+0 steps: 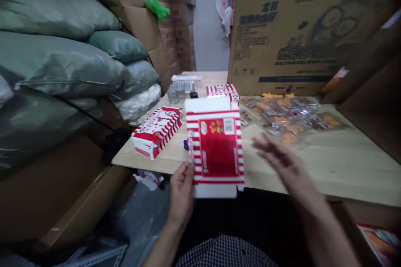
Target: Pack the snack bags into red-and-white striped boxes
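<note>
1. One red-and-white striped carton (216, 146) is up in front of the person, above the near edge of the bench (328, 162), held upright.
2. Left hand (181, 192) has its grip pinched on the carton's lower left edge; right hand (282, 160) hovers just right of it, fingers spread apart, touching nothing, a bit blurred.
3. Looks like thin card, hollow: light, stiff along the folds, easy to crush on the flat faces. Best held by the edges or corners.
4. Left of the holding grip lies a stack of flat cartons (156, 131); beyond the open hand, clear snack packets (282, 112).
</note>
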`<state>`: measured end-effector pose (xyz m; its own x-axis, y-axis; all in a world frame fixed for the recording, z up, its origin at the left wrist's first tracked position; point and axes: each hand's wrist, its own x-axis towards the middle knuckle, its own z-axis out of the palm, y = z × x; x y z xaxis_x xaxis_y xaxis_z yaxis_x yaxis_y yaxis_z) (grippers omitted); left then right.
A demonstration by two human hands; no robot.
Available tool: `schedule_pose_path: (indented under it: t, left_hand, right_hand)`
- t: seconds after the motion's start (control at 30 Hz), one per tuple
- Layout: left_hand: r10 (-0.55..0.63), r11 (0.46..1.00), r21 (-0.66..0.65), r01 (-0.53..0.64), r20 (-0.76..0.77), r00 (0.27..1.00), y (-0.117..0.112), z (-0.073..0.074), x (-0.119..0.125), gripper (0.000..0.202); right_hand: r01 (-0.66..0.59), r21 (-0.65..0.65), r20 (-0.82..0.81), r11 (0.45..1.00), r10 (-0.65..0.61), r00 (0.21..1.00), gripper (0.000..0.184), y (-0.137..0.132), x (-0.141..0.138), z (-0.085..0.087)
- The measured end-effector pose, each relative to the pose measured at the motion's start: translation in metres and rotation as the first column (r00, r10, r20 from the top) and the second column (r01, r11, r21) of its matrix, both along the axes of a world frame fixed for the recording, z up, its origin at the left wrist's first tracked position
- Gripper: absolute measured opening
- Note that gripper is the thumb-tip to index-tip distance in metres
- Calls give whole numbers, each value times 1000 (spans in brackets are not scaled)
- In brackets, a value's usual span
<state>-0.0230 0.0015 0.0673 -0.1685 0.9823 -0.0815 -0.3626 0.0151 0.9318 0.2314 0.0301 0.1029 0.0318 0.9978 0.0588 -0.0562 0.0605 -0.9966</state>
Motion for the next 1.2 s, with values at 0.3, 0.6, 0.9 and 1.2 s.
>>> schedule_pose_path:
  t: [0.3, 0.6, 0.9, 1.2]
  left_hand:
    - [62, 897, 304, 320, -804, 591, 14, 7, 13, 52]
    - [-329, 619, -201, 759, -944, 18, 47, 14, 45, 22]
    - [-977, -106, -428, 897, -122, -174, 92, -1, 53, 35]
    - [-984, -63, -451, 890, -121, -131, 93, -7, 64, 29]
  right_hand:
    - [-240, -295, -329, 925, 138, 934, 40, -62, -11, -69]
    - [-235, -306, -233, 922, 167, 958, 37, -79, 8, -74]
    - [-358, -317, -256, 878, 284, 924, 42, -79, 14, -79]
    - [-129, -276, -90, 952, 108, 990, 41, -83, 15, -103]
